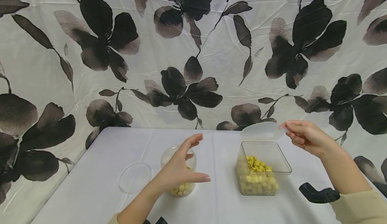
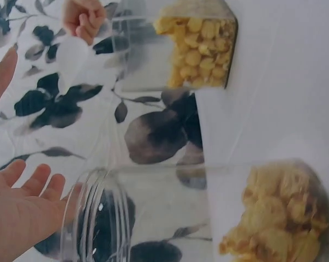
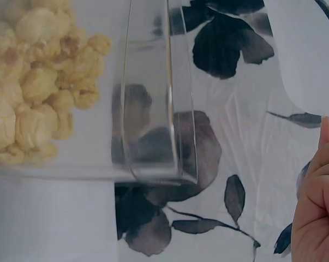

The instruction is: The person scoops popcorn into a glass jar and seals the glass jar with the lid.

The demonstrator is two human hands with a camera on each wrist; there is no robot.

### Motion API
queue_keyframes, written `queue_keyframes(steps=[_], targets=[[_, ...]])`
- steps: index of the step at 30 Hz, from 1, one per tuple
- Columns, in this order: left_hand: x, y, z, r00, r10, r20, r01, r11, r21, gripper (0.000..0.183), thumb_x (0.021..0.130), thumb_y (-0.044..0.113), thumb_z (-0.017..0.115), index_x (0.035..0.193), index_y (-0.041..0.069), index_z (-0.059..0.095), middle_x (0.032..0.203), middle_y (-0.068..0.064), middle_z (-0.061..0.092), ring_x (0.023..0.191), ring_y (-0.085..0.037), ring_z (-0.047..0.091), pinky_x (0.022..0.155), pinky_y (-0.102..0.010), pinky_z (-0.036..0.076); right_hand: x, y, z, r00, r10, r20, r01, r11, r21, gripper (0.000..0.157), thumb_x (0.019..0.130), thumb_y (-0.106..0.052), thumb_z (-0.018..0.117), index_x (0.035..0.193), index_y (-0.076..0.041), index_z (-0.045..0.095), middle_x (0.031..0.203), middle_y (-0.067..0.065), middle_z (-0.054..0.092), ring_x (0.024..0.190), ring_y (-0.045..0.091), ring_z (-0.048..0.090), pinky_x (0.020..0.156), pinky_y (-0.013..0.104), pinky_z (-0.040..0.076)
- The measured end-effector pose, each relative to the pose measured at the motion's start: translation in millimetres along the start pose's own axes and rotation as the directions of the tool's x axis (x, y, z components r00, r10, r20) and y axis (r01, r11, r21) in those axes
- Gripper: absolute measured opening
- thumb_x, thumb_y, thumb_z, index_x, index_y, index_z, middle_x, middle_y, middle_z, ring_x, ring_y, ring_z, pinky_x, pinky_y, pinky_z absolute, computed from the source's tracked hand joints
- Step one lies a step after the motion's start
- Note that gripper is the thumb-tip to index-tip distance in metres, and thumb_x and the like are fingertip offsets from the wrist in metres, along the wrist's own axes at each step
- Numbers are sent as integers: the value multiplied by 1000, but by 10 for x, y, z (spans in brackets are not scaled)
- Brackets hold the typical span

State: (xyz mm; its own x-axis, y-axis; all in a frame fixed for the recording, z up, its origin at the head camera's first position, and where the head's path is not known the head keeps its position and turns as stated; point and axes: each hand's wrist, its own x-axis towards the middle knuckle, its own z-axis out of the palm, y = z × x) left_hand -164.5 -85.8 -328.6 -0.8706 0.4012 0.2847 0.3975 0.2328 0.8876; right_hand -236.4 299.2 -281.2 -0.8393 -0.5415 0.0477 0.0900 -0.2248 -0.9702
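My right hand (image 1: 308,138) pinches the handle end of a translucent white plastic scoop (image 1: 261,132), raised above the back rim of a clear square container (image 1: 279,163). Yellow popcorn (image 1: 258,180) fills roughly the lower half of that container. To the left, my left hand (image 1: 176,170) is spread, thumb well apart from the fingers, beside the mouth of a clear round jar (image 2: 164,213). The jar stands uncovered with some popcorn (image 2: 279,218) in its bottom. From the head view, the hand hides part of the jar.
A clear round lid (image 1: 136,178) lies flat on the white tablecloth (image 1: 105,166), left of the jar. Behind the table's back edge hangs a floral curtain (image 1: 235,66). A black strap piece (image 1: 318,193) sits at the right wrist.
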Motion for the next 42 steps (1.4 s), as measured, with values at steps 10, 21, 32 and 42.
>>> queue_keyframes(steps=[10,21,32,42], targets=[[56,1,327,997,-20,70,24,999,-47,96,66,21,86,143,29,29,142,14,33,131,-8,30,103,-35,35,-79,-5,-149,998,-57,0,57,997,-47,35,101,-4,35,98,-3,69,71,0,55,52,14,14,46,24,10],[187,-67,639,996,-11,84,17,998,-64,96,67,21,85,144,26,28,145,9,30,132,-14,31,100,-37,38,-203,-27,-222,989,-79,-124,31,937,-349,33,100,-5,39,93,-13,70,67,-3,51,52,19,19,47,30,14],[455,-268,1037,990,-125,69,132,985,-107,100,66,24,85,144,31,23,147,7,23,133,-16,27,100,-38,36,-205,26,150,951,-280,-133,-43,307,-951,20,96,-10,52,98,5,66,67,-1,48,57,9,40,46,26,34],[600,-421,1271,986,-162,35,165,979,-121,109,64,25,87,147,29,17,148,3,23,135,-22,26,104,-46,29,-85,276,397,877,-429,215,185,-110,-977,14,75,3,71,79,-10,69,73,-9,63,63,-1,50,53,25,46]])
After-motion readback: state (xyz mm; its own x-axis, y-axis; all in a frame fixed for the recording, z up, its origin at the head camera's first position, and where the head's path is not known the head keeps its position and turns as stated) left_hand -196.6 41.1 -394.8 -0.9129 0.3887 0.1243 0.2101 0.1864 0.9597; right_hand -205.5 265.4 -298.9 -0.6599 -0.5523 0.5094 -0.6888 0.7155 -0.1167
